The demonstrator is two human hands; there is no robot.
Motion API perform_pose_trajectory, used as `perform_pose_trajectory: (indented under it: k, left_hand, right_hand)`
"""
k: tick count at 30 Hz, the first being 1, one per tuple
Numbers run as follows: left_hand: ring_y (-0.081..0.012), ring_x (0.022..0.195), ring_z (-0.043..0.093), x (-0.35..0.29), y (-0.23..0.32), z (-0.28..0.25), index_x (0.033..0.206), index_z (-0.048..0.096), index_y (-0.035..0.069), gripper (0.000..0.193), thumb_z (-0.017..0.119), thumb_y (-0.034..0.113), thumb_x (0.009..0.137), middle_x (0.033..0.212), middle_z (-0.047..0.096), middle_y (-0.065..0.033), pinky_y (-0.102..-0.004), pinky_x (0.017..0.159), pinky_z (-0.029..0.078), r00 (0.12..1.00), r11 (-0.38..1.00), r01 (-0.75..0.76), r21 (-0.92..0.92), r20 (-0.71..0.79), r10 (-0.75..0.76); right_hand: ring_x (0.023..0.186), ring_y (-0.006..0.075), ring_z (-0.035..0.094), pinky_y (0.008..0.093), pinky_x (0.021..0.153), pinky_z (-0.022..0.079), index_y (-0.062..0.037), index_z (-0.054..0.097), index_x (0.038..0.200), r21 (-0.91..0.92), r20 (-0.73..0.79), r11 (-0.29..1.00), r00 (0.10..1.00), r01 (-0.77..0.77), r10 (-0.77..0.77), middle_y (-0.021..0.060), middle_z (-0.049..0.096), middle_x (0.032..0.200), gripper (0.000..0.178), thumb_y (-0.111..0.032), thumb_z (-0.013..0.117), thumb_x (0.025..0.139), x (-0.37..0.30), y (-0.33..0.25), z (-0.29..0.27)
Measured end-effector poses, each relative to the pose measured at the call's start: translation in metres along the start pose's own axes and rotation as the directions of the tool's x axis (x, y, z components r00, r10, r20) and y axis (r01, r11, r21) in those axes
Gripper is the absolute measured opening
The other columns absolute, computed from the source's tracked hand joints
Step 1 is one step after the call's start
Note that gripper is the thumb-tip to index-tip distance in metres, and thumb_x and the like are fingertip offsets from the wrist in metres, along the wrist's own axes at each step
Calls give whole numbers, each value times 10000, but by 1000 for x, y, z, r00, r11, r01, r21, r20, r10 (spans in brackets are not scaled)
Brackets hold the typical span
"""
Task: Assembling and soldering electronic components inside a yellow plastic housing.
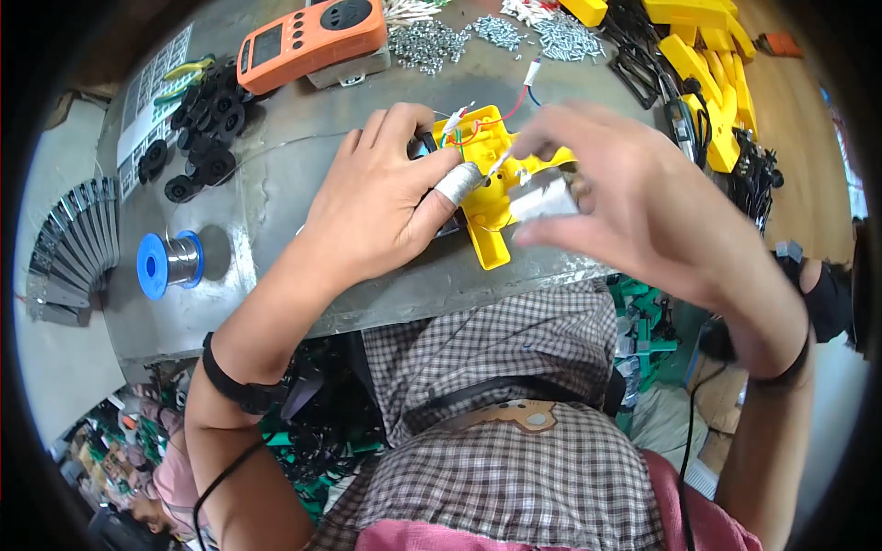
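A yellow plastic housing (pixel 490 250) lies on the metal bench in front of me, its inside facing up with small white parts in it. My left hand (pixel 377 197) grips its left side, along with a dark part mostly hidden under the fingers. Silver tape wraps the left thumb. Over the housing's right side is my right hand (pixel 629 188), smeared by motion, with a pale wrap on one finger. Whether its fingertips pinch something is unclear. Red and blue wires rise from the housing to a white sleeved end (pixel 532 72); another white wire end (pixel 454 119) stands near the left fingers.
An orange meter (pixel 308 41), piles of screws (pixel 427 46) and black round parts (pixel 207 129) lie farther back. A blue solder spool (pixel 170 264) stands left, beyond it a row of dark grey parts (pixel 78 243). Yellow housings (pixel 712 92) and black cables (pixel 758 188) crowd the right.
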State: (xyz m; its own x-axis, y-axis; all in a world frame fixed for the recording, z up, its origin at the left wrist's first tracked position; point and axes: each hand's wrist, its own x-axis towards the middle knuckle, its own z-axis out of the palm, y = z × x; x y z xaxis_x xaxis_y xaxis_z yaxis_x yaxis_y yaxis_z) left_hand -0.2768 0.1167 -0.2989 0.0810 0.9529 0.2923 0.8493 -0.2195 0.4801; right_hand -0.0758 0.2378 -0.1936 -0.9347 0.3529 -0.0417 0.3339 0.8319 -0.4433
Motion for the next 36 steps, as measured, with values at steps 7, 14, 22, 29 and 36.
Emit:
perform_pose_trajectory:
  k: [7, 14, 22, 29, 36]
  left_hand:
    - [-381, 1096, 492, 2, -1, 1, 1086, 650, 40, 286, 548, 250, 920, 1203, 517, -190, -451, 939, 404, 999, 999, -41, 7, -12, 41]
    - [-382, 1110, 488, 1, 2, 1, 1087, 652, 44, 286, 549, 249, 916, 1209, 513, -187, -455, 945, 404, 1000, 1000, -20, 15, -5, 20]
    - [-380, 1080, 494, 2, -1, 0, 1067, 656, 47, 271, 544, 242, 915, 1197, 510, -197, -453, 927, 412, 1000, 999, -23, -33, 7, 24]
    - [-383, 1058, 494, 3, 0, -1, 1013, 647, 54, 250, 537, 253, 908, 1192, 505, -203, -454, 913, 410, 999, 999, -15, -32, 33, 16]
    - [-314, 1003, 530, 5, 1, -9, 1003, 681, 116, 242, 666, 276, 822, 1157, 559, -142, -419, 831, 409, 993, 993, -91, 72, -71, 96]
  right_hand:
    - [813, 203, 600, 317, 721, 513, -66, 614, 1130, 308, -300, 951, 951, 29, 68, 78, 618, 963, 428, -132, 811, 756, -22, 17, 68]
    - [855, 165, 594, 268, 675, 497, -65, 593, 1207, 402, -483, 916, 846, -16, 227, 90, 635, 1104, 549, -86, 837, 716, -33, 9, 101]
    - [806, 141, 559, 257, 735, 484, -73, 626, 1261, 480, -445, 877, 871, 36, 208, 82, 649, 1180, 552, -20, 787, 736, -27, 31, 107]
    - [869, 273, 572, 358, 799, 511, -135, 648, 1239, 84, -122, 940, 940, 329, -318, 66, 618, 1173, 553, -42, 768, 707, -6, 44, 39]
    - [1022, 262, 558, 373, 882, 493, -200, 667, 1233, 113, -98, 891, 897, 440, -431, 45, 616, 1136, 544, -36, 745, 721, 9, 65, 31]
